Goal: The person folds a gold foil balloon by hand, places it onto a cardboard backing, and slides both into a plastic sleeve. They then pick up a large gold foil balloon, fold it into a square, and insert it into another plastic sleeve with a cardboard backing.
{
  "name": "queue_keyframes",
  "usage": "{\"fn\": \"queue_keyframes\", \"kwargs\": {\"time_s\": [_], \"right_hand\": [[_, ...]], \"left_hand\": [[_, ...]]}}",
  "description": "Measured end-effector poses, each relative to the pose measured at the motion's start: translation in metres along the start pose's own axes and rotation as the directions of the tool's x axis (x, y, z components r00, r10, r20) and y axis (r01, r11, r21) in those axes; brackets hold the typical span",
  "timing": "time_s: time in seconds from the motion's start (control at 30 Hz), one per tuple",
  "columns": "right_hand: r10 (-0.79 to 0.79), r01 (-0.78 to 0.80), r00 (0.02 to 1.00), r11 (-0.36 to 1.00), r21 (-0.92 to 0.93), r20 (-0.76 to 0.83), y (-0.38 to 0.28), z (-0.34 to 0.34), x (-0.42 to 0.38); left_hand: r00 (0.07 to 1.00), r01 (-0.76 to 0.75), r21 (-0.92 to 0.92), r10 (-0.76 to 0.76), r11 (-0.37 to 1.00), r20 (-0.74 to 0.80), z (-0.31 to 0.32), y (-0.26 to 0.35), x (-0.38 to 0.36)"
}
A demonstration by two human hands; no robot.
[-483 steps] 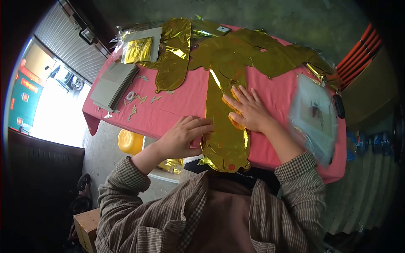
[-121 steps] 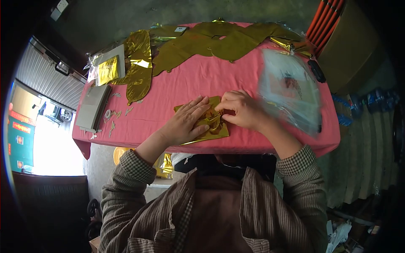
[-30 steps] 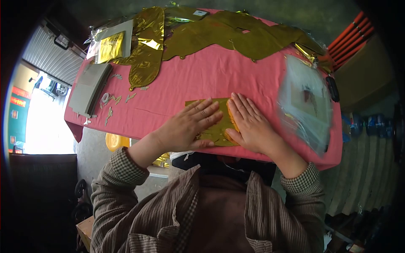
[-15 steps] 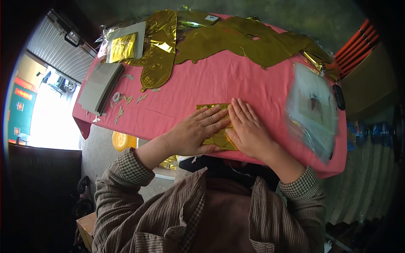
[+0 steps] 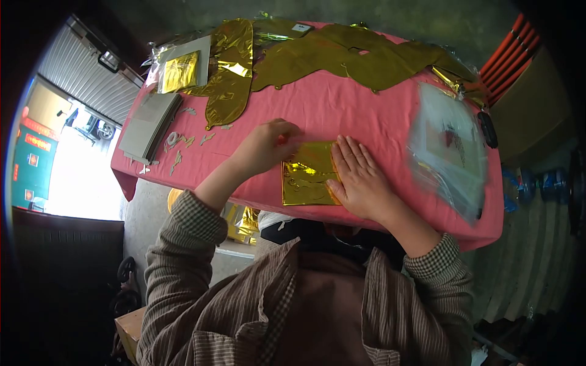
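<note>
A folded gold foil balloon [image 5: 308, 183] lies as a flat, shiny rectangle near the front edge of the pink-covered table [image 5: 293, 110]. My right hand [image 5: 364, 183] rests flat along its right side, fingers stretched out and pressing on the foil. Just above the packet's upper left corner is my left hand [image 5: 265, 146]. Its fingers bend inward and are smeared by motion, so whether they hold anything does not show.
Flat gold foil balloons [image 5: 342, 58] spread along the far edge. To the left are a grey card stack [image 5: 146, 128], a bagged gold packet [image 5: 181, 70] and small white scraps [image 5: 177, 160]. Clear plastic bags [image 5: 448, 152] and a black object [image 5: 488, 129] lie at right.
My left hand has lifted off the foil and moved up and left, uncovering most of the packet. My right hand stays flat on the right side.
</note>
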State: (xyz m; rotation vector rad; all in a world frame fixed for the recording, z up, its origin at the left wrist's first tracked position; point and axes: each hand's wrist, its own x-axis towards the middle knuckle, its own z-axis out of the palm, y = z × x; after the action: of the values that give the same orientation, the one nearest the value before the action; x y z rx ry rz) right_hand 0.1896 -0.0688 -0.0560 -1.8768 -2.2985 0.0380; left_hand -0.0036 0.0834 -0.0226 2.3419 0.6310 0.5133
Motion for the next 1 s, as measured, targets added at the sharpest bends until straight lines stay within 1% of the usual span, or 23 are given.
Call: {"fn": "queue_keyframes", "kwargs": {"time_s": [0.03, 0.07, 0.1, 0.13, 0.2, 0.23, 0.3, 0.33, 0.4, 0.43, 0.5, 0.53, 0.6, 0.63, 0.7, 0.73, 0.77, 0.8, 0.83, 0.87, 0.9, 0.97, 1.0], "right_hand": [[-0.009, 0.009, 1.0, 1.0, -0.005, -0.005, 0.0, -0.001, 0.0], [0.003, -0.003, 1.0, 1.0, -0.005, 0.019, -0.001, -0.002, 0.001], [0.017, -0.017, 0.999, 1.0, -0.004, 0.04, -0.001, -0.002, 0.001], [0.011, -0.011, 0.999, 1.0, -0.009, 0.034, -0.001, -0.002, 0.001], [0.016, -0.016, 0.999, 1.0, 0.0, 0.042, -0.001, -0.001, 0.001], [0.01, -0.01, 0.999, 1.0, -0.004, 0.036, 0.0, -0.002, 0.001], [0.012, -0.012, 0.999, 1.0, -0.003, 0.052, -0.001, -0.003, 0.0], [0.011, -0.01, 0.999, 1.0, -0.004, 0.05, -0.001, -0.003, 0.0], [0.016, -0.017, 0.999, 1.0, 0.023, 0.029, 0.0, -0.001, -0.001], [0.017, -0.018, 0.999, 1.0, 0.019, 0.028, 0.0, -0.001, -0.001], [0.014, -0.014, 1.0, 1.0, 0.024, 0.024, 0.001, -0.001, -0.002], [0.017, -0.018, 1.0, 1.0, 0.02, 0.021, 0.002, -0.001, -0.003], [0.065, -0.051, 0.996, 0.978, 0.201, -0.065, 0.005, 0.0, -0.005], [0.06, -0.046, 0.996, 0.98, 0.194, -0.068, 0.01, -0.001, -0.004], [0.151, -0.013, 0.953, 0.885, 0.466, -0.261, 0.021, -0.002, 0.0], [0.138, 0.057, 0.874, 0.923, 0.38, -0.465, 0.022, -0.006, 0.007], [0.136, 0.057, 0.873, 0.925, 0.375, -0.468, 0.025, -0.013, 0.011], [0.087, 0.11, 0.846, 0.937, 0.333, -0.526, 0.021, -0.034, 0.014], [0.034, 0.165, 0.814, 0.944, 0.287, -0.58, 0.017, -0.053, 0.019], [-0.029, 0.2, 0.767, 0.96, 0.195, -0.641, 0.009, -0.066, 0.026], [-0.042, 0.213, 0.762, 0.958, 0.19, -0.646, 0.008, -0.072, 0.028], [-0.212, 0.25, 0.831, 0.968, 0.005, -0.515, 0.009, -0.08, 0.035], [-0.244, 0.278, 0.788, 0.96, -0.026, -0.565, 0.006, -0.079, 0.039]], "left_hand": [[1.0, 0.0, 0.004, 0.001, 1.0, -0.011, 0.0, 0.002, 0.005], [0.989, 0.128, 0.029, -0.13, 0.991, 0.073, -0.002, 0.006, 0.01], [0.954, 0.25, 0.065, -0.257, 0.966, 0.153, -0.005, 0.008, 0.015], [0.956, 0.248, 0.068, -0.256, 0.966, 0.144, -0.007, 0.004, 0.019], [0.918, 0.209, 0.133, -0.241, 0.969, 0.314, -0.01, -0.003, 0.029], [0.921, 0.208, 0.136, -0.241, 0.969, 0.305, -0.013, -0.002, 0.033], [0.828, 0.235, 0.217, -0.312, 0.947, 0.465, -0.019, 0.003, 0.04], [0.83, 0.235, 0.218, -0.312, 0.947, 0.462, -0.02, 0.0, 0.044], [0.724, 0.27, 0.227, -0.352, 0.936, 0.593, -0.021, -0.007, 0.047], [0.726, 0.267, 0.226, -0.349, 0.937, 0.593, -0.021, -0.009, 0.045], [0.82, 0.22, 0.119, -0.249, 0.968, 0.515, -0.024, -0.01, 0.036], [0.822, 0.213, 0.119, -0.244, 0.97, 0.515, -0.026, -0.009, 0.031], [0.886, 0.19, 0.067, -0.2, 0.98, 0.417, -0.032, -0.001, 0.021], [0.89, 0.187, 0.066, -0.198, 0.98, 0.41, -0.036, 0.004, 0.016], [0.95, 0.207, 0.053, -0.214, 0.977, 0.227, -0.045, 0.019, 0.007], [0.952, 0.204, 0.051, -0.21, 0.978, 0.223, -0.048, 0.029, 0.004], [0.992, 0.065, 0.198, -0.085, 0.978, 0.093, -0.05, 0.039, 0.003], [0.998, -0.051, 0.355, 0.062, 0.934, -0.019, -0.05, 0.047, 0.002], [0.998, -0.052, 0.356, 0.065, 0.933, -0.025, -0.047, 0.053, 0.001], [0.966, -0.188, 0.5, 0.252, 0.845, -0.062, -0.044, 0.06, 0.001], [0.901, -0.291, 0.64, 0.429, 0.712, -0.067, -0.041, 0.066, 0.0], [0.828, -0.312, 0.786, 0.559, 0.533, -0.05, -0.028, 0.075, -0.006], [0.804, -0.319, 0.829, 0.595, 0.46, -0.021, -0.025, 0.078, -0.012]]}}
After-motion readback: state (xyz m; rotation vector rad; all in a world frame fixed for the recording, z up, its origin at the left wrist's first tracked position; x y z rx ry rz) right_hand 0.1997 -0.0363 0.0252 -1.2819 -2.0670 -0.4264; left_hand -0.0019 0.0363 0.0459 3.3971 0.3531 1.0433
